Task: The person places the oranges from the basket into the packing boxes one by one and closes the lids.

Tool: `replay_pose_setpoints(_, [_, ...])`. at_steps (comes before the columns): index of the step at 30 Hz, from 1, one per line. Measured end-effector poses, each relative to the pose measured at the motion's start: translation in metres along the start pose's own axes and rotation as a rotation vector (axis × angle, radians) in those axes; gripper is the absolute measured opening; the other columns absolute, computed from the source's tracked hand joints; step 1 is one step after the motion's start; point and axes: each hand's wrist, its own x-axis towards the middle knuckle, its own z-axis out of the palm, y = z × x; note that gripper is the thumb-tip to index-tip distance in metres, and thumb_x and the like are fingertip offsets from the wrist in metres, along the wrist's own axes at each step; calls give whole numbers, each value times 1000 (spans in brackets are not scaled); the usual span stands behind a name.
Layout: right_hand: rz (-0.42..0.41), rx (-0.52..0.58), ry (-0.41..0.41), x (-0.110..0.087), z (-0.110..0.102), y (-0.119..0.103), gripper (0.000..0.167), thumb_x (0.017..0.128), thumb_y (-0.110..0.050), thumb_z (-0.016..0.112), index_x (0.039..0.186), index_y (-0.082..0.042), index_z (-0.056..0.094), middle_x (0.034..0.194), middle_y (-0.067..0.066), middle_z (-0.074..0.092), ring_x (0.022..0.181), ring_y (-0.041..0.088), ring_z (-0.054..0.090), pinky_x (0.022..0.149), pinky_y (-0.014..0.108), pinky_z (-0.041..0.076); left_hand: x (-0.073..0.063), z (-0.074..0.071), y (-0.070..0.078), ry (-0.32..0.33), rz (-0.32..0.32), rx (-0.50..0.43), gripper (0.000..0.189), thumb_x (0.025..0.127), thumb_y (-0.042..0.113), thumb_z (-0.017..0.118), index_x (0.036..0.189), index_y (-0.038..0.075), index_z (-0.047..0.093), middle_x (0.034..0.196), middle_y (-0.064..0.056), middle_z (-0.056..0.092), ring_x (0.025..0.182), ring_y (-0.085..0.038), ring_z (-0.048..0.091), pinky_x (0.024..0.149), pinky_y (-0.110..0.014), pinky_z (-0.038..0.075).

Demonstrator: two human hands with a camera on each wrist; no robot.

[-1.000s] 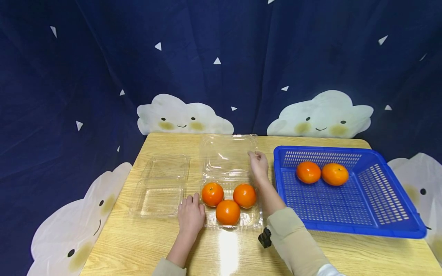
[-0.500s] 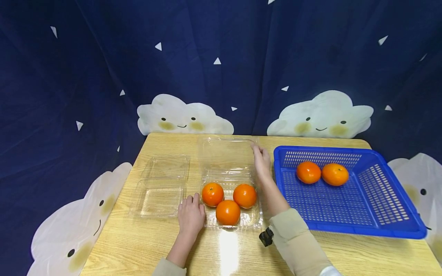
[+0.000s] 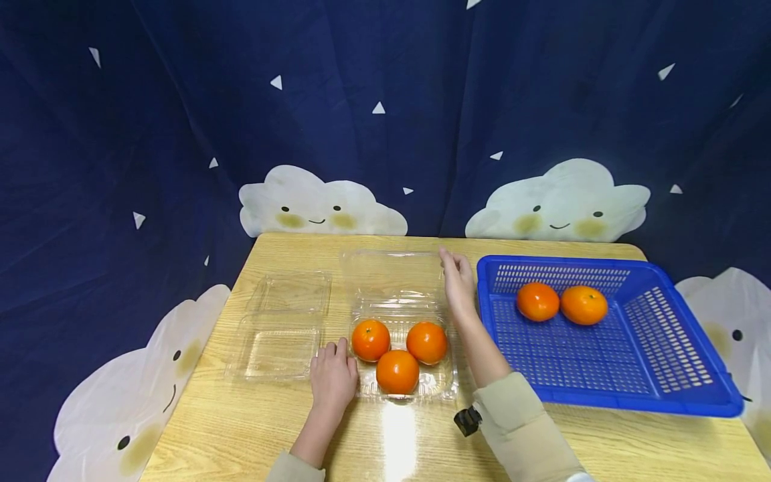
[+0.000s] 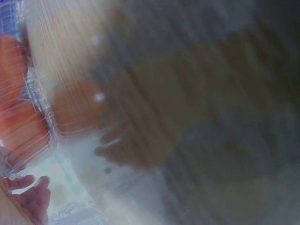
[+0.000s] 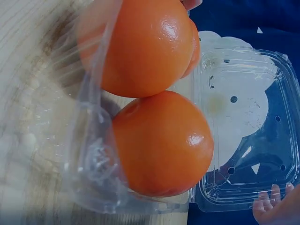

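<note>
Three glossy oranges (image 3: 397,372) sit in the base of a clear plastic clamshell box (image 3: 448,391) in the head view. Its hinged lid (image 3: 391,271) stands raised at the back. My right hand (image 3: 459,284) is at the lid's right edge, its fingers fairly straight against it; the right wrist view has these fingers (image 5: 275,197) at the lid's rim. My left hand (image 3: 333,378) rests on the table beside the box's left wall, thumb side against it. In the left wrist view, its fingers (image 4: 40,199) look loose, and much of that view is blurred.
A second clear clamshell box (image 3: 280,348) lies opened out on the left. On the right, a blue plastic basket (image 3: 572,398) holds two more oranges (image 3: 560,303). A dark blue curtain with white clouds hangs behind the wooden table (image 3: 241,422).
The lid has tilted up from lying further back, its far edge coming nearer. My right hand has shifted slightly along the lid's edge, its fingers straightening. The left hand has stayed put.
</note>
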Motion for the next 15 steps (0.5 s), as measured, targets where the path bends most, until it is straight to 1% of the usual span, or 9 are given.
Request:
replay_pose_setpoints(4, [-15, -14, 23, -3, -2, 3, 37, 90, -41, 50, 96, -5, 52, 98, 13, 50, 88, 20, 43, 80, 29, 32, 0, 1, -1, 1, -2, 1, 31, 80, 15, 55, 108, 3, 56, 87, -13, 56, 80, -31, 51, 66, -38, 37])
replay_pose_setpoints(8, [-30, -19, 31, -6, -3, 5, 34, 90, -38, 50, 96, -5, 53, 93, 7, 49, 86, 17, 44, 80, 28, 33, 1, 2, -1, 1, -1, 2, 31, 79, 16, 56, 107, 3, 56, 87, -13, 55, 80, -31, 51, 66, -38, 37])
replay_pose_setpoints(11, [-37, -23, 30, -10, -5, 6, 34, 89, -37, 51, 99, -4, 53, 96, 7, 51, 88, 17, 45, 82, 29, 34, 0, 2, -2, 5, 5, 6, 30, 79, 16, 56, 107, 3, 56, 86, -13, 55, 78, -31, 51, 65, -38, 36])
replay_pose_setpoints(15, [-48, -37, 26, -16, -8, 7, 35, 89, -34, 51, 103, -2, 54, 102, 10, 53, 92, 19, 45, 84, 30, 34, 0, 3, -2, 15, 13, 9, 29, 79, 15, 55, 106, 3, 56, 84, -13, 54, 76, -31, 50, 63, -37, 36])
